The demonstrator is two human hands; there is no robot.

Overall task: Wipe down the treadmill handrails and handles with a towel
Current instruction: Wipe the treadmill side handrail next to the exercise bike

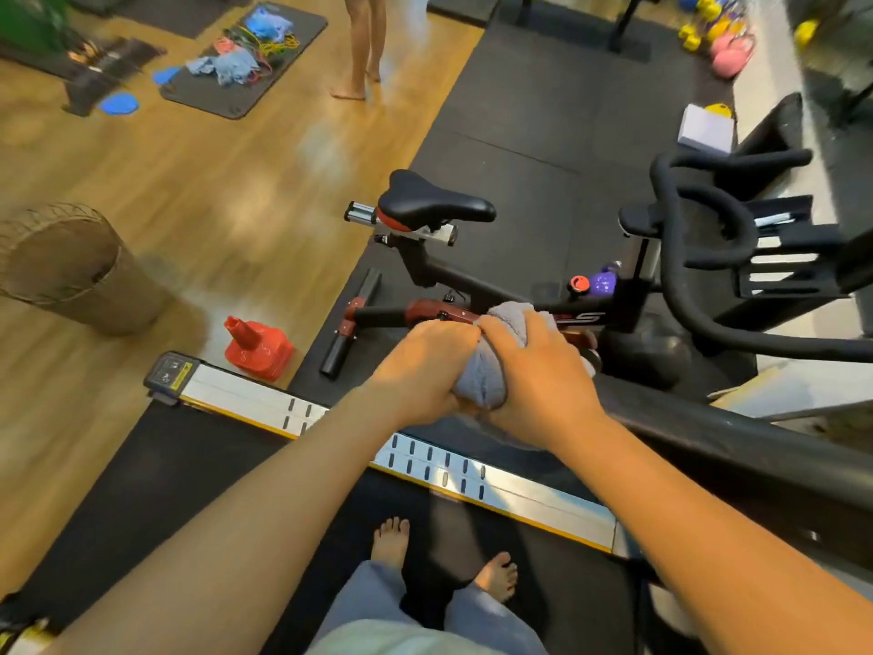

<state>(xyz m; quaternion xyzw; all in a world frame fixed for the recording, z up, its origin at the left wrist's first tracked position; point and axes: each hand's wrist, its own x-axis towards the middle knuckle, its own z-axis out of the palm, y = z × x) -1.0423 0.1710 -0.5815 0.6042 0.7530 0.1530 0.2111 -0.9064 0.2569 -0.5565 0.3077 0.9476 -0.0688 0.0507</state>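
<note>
A grey towel (486,378) is bunched around the end of the black treadmill handrail (737,446), which runs from centre to lower right. My left hand (420,366) and my right hand (543,375) both clasp the towel, side by side and touching, with the towel wrapped over the rail's tip. The rail's end is hidden under the cloth and my hands. Below lie the black treadmill belt (165,470) and its silver side rail (529,494); my bare feet stand on the belt.
A black and red exercise bike (439,215) stands just beyond the handrail. A red cone-like object (257,347) sits on the wood floor, a woven basket (71,267) at left. Another person's bare legs (361,49) stand at the top. Kettlebells (723,44) lie top right.
</note>
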